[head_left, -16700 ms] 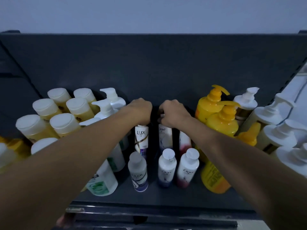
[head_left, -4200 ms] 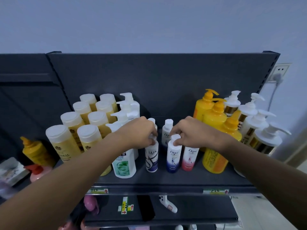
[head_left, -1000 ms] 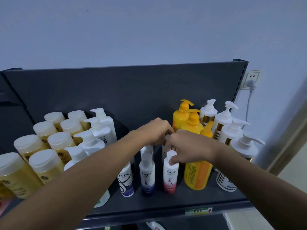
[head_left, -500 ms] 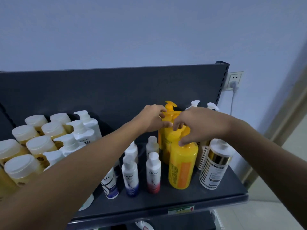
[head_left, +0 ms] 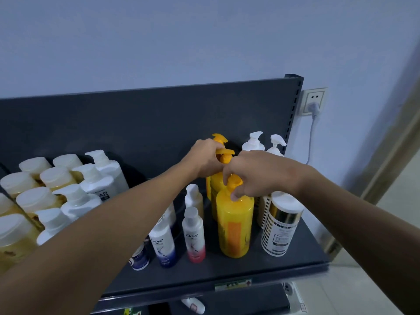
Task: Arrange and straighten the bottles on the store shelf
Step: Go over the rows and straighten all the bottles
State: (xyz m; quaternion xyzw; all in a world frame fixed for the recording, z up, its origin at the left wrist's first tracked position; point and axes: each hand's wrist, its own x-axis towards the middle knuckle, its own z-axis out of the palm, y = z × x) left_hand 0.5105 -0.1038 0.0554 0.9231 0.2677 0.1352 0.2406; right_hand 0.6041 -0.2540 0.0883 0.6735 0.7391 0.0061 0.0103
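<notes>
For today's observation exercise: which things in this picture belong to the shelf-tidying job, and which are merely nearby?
Part of the job:
front yellow pump bottle, gripped by the right hand
yellow pump bottle behind, under the left hand
Dove bottles
shelf

Merely nearby:
wall socket
plugged-in cable

Both forearms bare, no sleeves or jewellery

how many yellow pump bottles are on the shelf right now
3. The front one stands near the shelf edge under the right hand. The middle one is behind it, at the left hand. The back one shows only its pump. More may be hidden.
</notes>
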